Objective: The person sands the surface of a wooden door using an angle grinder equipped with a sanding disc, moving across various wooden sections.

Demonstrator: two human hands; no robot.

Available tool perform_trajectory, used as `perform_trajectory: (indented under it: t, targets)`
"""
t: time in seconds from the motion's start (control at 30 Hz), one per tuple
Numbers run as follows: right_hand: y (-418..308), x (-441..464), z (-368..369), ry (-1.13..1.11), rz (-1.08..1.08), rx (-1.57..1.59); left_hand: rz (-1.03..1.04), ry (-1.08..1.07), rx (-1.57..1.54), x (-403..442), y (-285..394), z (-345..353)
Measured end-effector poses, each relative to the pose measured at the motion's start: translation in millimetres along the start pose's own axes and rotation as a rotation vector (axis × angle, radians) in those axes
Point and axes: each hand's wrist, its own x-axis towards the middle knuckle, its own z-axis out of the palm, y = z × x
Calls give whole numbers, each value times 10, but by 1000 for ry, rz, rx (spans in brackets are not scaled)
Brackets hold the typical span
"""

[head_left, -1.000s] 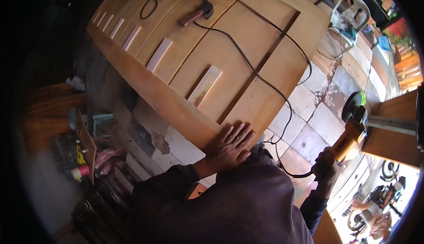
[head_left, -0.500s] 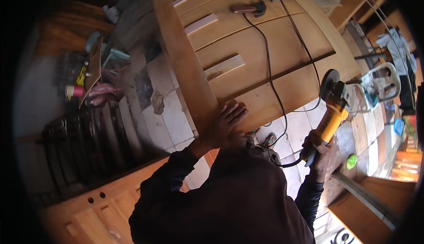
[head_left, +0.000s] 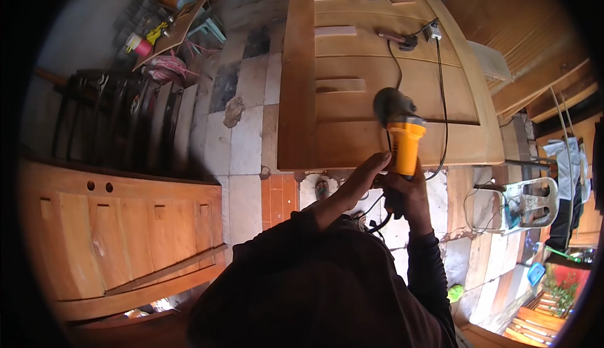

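Observation:
A yellow angle grinder [head_left: 406, 143] is held over the near end of a wooden door panel [head_left: 352, 143], its dark round disc [head_left: 390, 106] pointing away from me. My right hand [head_left: 412, 194] is wrapped round the rear of its body. From the left, my left hand [head_left: 368, 175] closes on the same rear part, thumb up along the side and its other fingers partly hidden. A black cord [head_left: 379, 225] runs from the tool's back end. Several short wooden strips [head_left: 340, 85] lie on the panel.
On the panel are a plug [head_left: 408, 43] and a white socket block [head_left: 433, 31] with cords. Another panelled door [head_left: 135, 235] lies at left, beside dark metal frames [head_left: 107, 121]. A white plastic chair [head_left: 525, 206] stands at right. Sandalled foot [head_left: 322, 189] on the tiled floor.
My left hand has left the panel and come to the grinder. My right hand has brought the grinder from the right side to in front of me. The view has turned.

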Motion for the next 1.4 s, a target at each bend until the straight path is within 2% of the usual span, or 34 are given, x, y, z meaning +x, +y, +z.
perform_trajectory:
  t: [0.03,0.13,0.23,0.4,0.5,0.8,0.93,1.13,1.23,1.33,1.4]
  targets:
    - [55,79,50,-20,-9,-30,12,7,41,37,41,4]
    - [142,286,201,-52,-9,-239,252,110,214,174,80,-32]
    - [180,482,387,-79,-59,-369,132,117,203,206,283,-283]
    - [186,851,655,-72,-24,-436,100,161,112,341,518,-619]
    - [127,1040,815,-90,-14,-452,80,107,57,421,668,-819]
    - [24,1323,1175,-62,92,-415,-10,137,193,519,1008,-1191]
    - [199,1500,1116,-75,24,-395,28,189,102,605,966,-1199]
    - [144,1573,1099,-55,19,-601,-9,237,57,782,813,-1320]
    - [179,1585,1048,-37,-6,-560,0,201,2,825,839,-1280]
    - [126,1599,988,42,30,-659,-48,188,-48,879,925,-1118]
    - [70,1582,910,45,63,-637,-46,109,-63,989,839,-1097]
